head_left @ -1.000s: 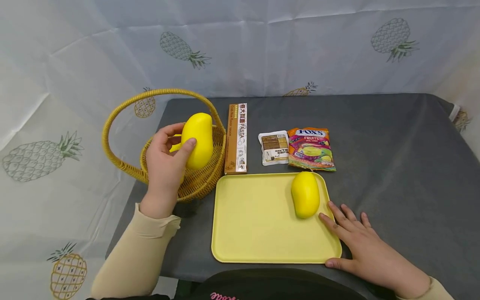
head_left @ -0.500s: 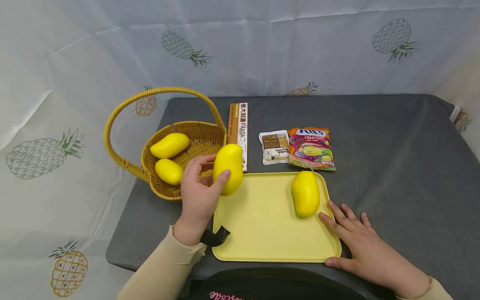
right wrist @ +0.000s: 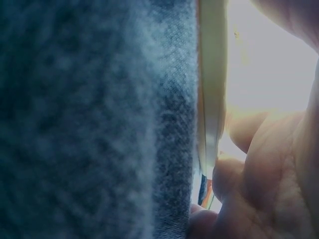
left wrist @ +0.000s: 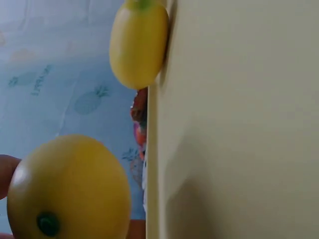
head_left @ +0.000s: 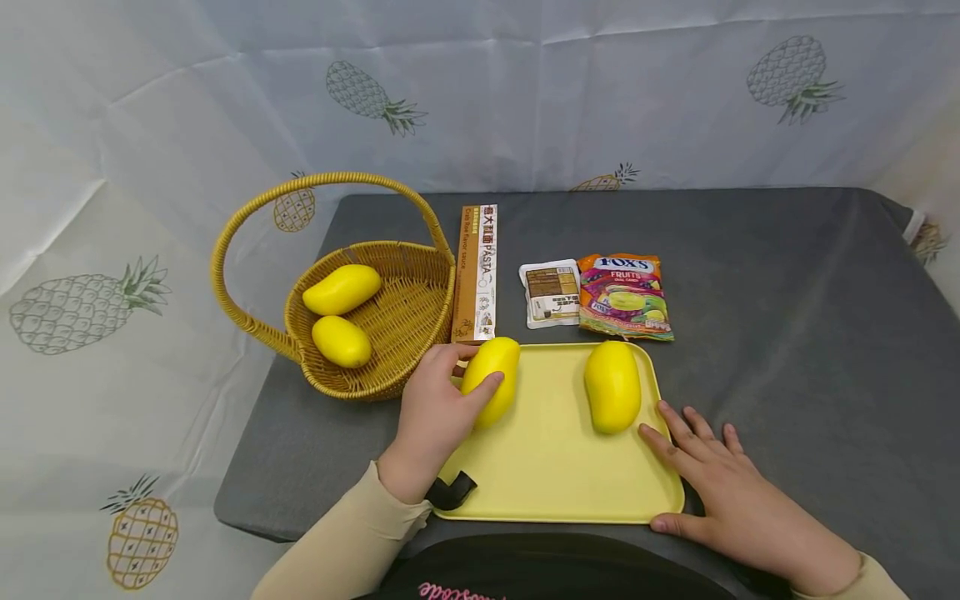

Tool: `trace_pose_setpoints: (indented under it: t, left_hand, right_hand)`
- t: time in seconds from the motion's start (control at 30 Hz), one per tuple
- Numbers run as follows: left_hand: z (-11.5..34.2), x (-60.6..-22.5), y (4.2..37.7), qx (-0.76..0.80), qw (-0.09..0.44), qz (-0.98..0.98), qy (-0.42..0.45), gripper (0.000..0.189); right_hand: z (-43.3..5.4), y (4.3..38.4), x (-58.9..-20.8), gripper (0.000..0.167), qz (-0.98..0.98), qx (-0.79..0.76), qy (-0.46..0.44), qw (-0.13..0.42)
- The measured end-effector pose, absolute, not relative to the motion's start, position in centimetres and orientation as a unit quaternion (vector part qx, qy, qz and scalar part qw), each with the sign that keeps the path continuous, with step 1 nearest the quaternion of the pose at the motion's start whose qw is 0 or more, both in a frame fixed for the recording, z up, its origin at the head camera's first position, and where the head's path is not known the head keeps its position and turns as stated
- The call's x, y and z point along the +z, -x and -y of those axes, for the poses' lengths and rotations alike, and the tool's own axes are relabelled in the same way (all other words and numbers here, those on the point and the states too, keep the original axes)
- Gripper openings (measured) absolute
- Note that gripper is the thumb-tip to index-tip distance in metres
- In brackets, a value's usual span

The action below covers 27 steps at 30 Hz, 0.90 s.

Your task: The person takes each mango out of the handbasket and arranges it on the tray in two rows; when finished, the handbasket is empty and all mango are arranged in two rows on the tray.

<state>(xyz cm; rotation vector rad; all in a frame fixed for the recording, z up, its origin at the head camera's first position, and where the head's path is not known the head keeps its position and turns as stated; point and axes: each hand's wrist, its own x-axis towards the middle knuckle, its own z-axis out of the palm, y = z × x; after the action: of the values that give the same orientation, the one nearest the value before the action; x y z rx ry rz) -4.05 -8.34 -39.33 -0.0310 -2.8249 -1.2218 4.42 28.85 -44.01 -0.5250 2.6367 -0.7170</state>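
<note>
My left hand (head_left: 437,410) grips a yellow mango (head_left: 492,379) over the left part of the yellow tray (head_left: 555,492). In the left wrist view the held mango (left wrist: 70,189) shows a green stem spot, with a gap and a shadow between it and the tray surface. A second mango (head_left: 612,387) lies at the tray's right side. Beside it my right hand (head_left: 723,492) rests with fingers spread on the tray's right edge. Two more mangoes (head_left: 342,289) lie in the wicker basket (head_left: 405,337) at the left.
A pasta box (head_left: 475,275) lies between the basket and the tray's far left corner. Behind the tray are a small white-and-brown packet (head_left: 551,293) and a colourful Fox's candy bag (head_left: 627,297). The basket's tall handle (head_left: 337,178) arches upward. Grey cloth (head_left: 810,333) covers the table.
My left hand has carried the mango out from the basket, rightward and down over the tray. The right hand has stayed in place.
</note>
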Motion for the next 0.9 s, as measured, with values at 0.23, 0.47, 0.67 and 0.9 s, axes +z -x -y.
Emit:
trace_pose_setpoints:
  t: [0.23, 0.47, 0.67, 0.9]
  left_hand:
    - [8.1, -39.93, 4.38, -0.35, -0.011, 0.937, -0.001, 0.049]
    - [8.25, -40.26, 4.74, -0.325, -0.023, 0.945, 0.0, 0.044]
    - [8.33, -40.3, 4.93, -0.303, -0.042, 0.952, -0.015, 0.045]
    - [8.36, -40.23, 4.9, -0.292, -0.052, 0.955, -0.026, 0.048]
  right_hand:
    - [-28.86, -4.34, -44.09, 0.114, -0.931, -0.256, 0.178, 0.19]
    - [-28.83, -4.28, -44.09, 0.115, -0.93, -0.257, 0.172, 0.196]
    - [-28.84, -4.35, -44.1, 0.115, -0.93, -0.258, 0.176, 0.192]
    - [-28.89, -4.29, -44.18, 0.116, -0.93, -0.259, 0.172, 0.195]
